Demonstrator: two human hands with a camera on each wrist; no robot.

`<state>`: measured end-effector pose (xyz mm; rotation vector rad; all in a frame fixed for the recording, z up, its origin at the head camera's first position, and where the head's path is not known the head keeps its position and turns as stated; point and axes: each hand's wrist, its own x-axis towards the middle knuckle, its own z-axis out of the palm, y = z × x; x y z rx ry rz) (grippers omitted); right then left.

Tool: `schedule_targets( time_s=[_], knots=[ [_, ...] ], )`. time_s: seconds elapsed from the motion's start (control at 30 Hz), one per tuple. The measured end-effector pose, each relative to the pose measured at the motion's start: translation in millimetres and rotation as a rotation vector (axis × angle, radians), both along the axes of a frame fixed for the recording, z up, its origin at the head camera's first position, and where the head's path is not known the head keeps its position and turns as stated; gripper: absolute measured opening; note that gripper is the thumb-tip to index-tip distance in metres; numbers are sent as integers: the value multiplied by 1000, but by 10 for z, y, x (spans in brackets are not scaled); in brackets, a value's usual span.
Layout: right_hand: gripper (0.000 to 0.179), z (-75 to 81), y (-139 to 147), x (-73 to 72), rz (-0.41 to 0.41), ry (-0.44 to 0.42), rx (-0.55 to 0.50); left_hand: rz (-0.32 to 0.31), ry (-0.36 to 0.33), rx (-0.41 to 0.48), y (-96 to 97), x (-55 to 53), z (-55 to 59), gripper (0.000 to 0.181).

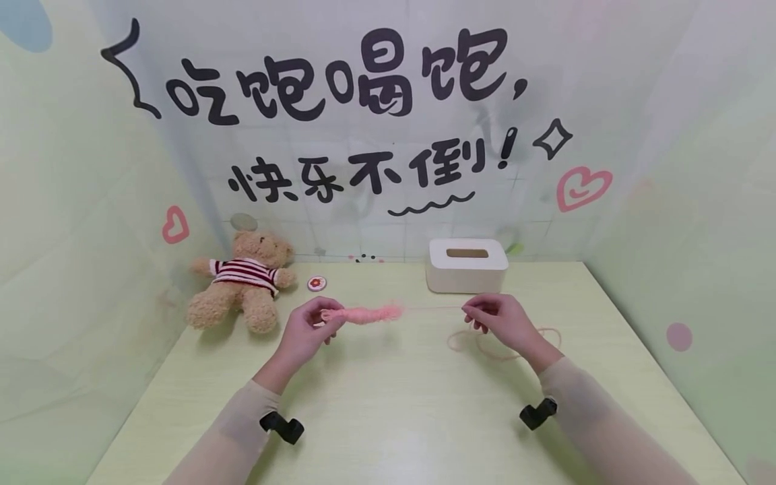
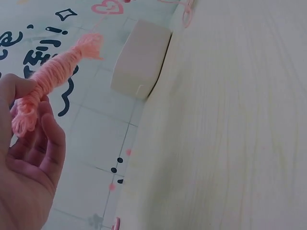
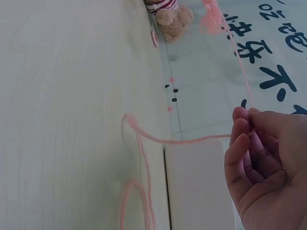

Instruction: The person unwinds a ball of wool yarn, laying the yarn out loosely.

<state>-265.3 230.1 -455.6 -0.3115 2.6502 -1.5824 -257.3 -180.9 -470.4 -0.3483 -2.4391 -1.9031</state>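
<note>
A small pink yarn skein (image 1: 366, 314), wound round its middle with looped ends, is held above the table. My left hand (image 1: 311, 327) pinches its left end between thumb and fingers; in the left wrist view the skein (image 2: 57, 72) points up and away from the palm. From its far end a thin strand of yarn (image 1: 433, 308) runs across to my right hand (image 1: 497, 320), which pinches it between thumb and forefinger. Past that pinch the loose yarn tail (image 3: 187, 141) droops and lies in loops on the table.
A teddy bear (image 1: 245, 279) in a striped shirt sits at the back left, beside a round flower badge (image 1: 316, 283). At the back right stands a white tissue box (image 1: 467, 266), close behind my right hand. Printed wall sheets enclose the table (image 1: 388, 417).
</note>
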Motion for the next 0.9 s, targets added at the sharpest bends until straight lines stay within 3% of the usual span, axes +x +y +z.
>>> schedule_targets(
  time_s=[0.27,0.43,0.63,0.9],
  knots=[
    [28,-91,479,1,-65,33,85,-10,6,47,-98,1,-6,29],
    [35,-171,820,-11,-139,15,185,-6,37,54,-161,12,-6,28],
    [36,-246,1192,-3,-192,10,307,-15,74,122,-208,15,-9,24],
    [34,-380,1712,43,-286,62,457,52,72,202,-270,-3,22,20]
  ],
)
